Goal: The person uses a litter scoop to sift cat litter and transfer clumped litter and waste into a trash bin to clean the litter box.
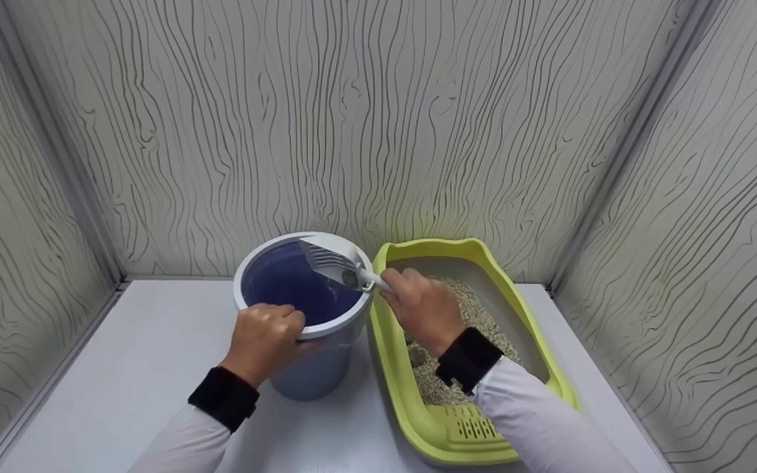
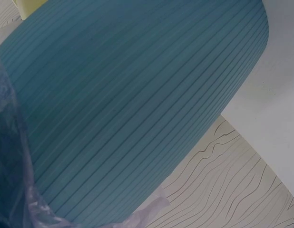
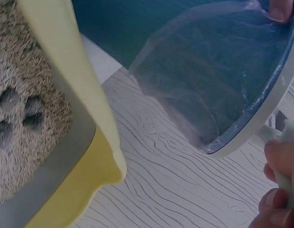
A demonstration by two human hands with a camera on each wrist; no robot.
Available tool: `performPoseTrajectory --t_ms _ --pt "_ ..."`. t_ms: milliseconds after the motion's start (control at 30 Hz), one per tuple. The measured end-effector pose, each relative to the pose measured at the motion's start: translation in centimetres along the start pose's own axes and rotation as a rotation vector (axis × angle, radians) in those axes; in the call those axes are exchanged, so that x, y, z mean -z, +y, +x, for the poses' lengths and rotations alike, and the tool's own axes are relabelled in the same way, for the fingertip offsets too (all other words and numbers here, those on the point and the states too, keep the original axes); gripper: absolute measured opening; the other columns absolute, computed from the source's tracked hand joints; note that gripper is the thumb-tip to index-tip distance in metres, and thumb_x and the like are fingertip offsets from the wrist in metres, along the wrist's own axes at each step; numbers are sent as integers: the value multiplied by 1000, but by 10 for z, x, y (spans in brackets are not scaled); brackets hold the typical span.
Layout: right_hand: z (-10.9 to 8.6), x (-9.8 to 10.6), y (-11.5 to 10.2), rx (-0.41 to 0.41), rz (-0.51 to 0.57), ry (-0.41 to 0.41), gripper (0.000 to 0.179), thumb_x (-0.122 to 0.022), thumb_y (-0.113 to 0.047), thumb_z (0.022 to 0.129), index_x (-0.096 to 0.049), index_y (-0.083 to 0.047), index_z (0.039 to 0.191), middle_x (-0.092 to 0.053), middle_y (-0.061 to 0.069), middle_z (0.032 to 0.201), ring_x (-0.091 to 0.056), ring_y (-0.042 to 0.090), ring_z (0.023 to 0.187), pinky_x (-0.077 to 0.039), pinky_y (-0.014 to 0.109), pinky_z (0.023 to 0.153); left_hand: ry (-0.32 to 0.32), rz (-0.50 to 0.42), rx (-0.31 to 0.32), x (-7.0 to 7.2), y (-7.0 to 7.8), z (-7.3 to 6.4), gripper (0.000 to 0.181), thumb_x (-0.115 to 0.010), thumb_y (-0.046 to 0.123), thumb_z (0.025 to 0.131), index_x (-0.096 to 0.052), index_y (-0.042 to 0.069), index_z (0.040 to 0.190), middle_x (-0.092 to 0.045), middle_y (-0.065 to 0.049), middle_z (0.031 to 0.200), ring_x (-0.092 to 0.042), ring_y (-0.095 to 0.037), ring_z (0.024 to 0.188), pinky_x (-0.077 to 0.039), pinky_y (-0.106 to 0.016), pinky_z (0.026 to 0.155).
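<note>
My right hand (image 1: pixel 424 309) grips the handle of a white slotted litter scoop (image 1: pixel 332 253), held tilted over the opening of a blue trash bin (image 1: pixel 313 378). A dark round clump (image 1: pixel 349 278) lies in the scoop near its handle. At the bin's near left, my left hand (image 1: pixel 263 338) holds the pale rim (image 1: pixel 326 328), fingers curled over it. A clear plastic liner (image 3: pixel 204 80) hangs over the bin's outside in the right wrist view. The ribbed bin wall (image 2: pixel 137 104) fills most of the left wrist view, where the left hand is out of sight.
Right of the bin stands a yellow-green litter box (image 1: pixel 388 355) with grainy litter (image 1: pixel 483 315) inside. Several dark clumps (image 3: pixel 34 111) lie on the litter. Both containers stand on a white table (image 1: pixel 168 341), enclosed by wood-patterned walls (image 1: pixel 378 131).
</note>
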State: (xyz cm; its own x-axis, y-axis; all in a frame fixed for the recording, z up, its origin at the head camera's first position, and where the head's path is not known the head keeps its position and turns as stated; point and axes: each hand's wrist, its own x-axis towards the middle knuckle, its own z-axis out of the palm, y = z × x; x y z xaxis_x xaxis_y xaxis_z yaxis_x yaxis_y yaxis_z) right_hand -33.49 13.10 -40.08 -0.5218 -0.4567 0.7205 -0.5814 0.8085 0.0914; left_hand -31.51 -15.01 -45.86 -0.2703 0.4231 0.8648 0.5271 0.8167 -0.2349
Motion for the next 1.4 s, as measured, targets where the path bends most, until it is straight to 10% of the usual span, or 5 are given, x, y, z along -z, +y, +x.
performPoseTrajectory --t_ms 500,1000,1400 --pt "-2 2 -2 23 -9 23 18 -75 -30 95 -62 -18 96 -57 0 67 -49 12 48 -38 26 41 -1 11 -1 -1 3 1 66 -90 63 65 -43 17 56 -46 4 50 -46 -17 41 -37 -35 44" --pt "-8 36 22 -409 517 -201 13 -70 -21 99 -68 -15 111 -67 -1 77 -54 6 55 -48 26 51 -7 7 -2 1 -1 -1 65 -89 64 65 -45 17 56 -50 3 51 -47 -17 42 -37 -35 44" --pt "-56 73 84 -612 475 -261 18 -68 -27 101 -71 -16 115 -61 0 77 -50 8 57 -45 26 54 -10 9 -4 2 0 0 65 -92 58 63 -43 17 55 -46 3 49 -43 -15 41 -34 -34 43"
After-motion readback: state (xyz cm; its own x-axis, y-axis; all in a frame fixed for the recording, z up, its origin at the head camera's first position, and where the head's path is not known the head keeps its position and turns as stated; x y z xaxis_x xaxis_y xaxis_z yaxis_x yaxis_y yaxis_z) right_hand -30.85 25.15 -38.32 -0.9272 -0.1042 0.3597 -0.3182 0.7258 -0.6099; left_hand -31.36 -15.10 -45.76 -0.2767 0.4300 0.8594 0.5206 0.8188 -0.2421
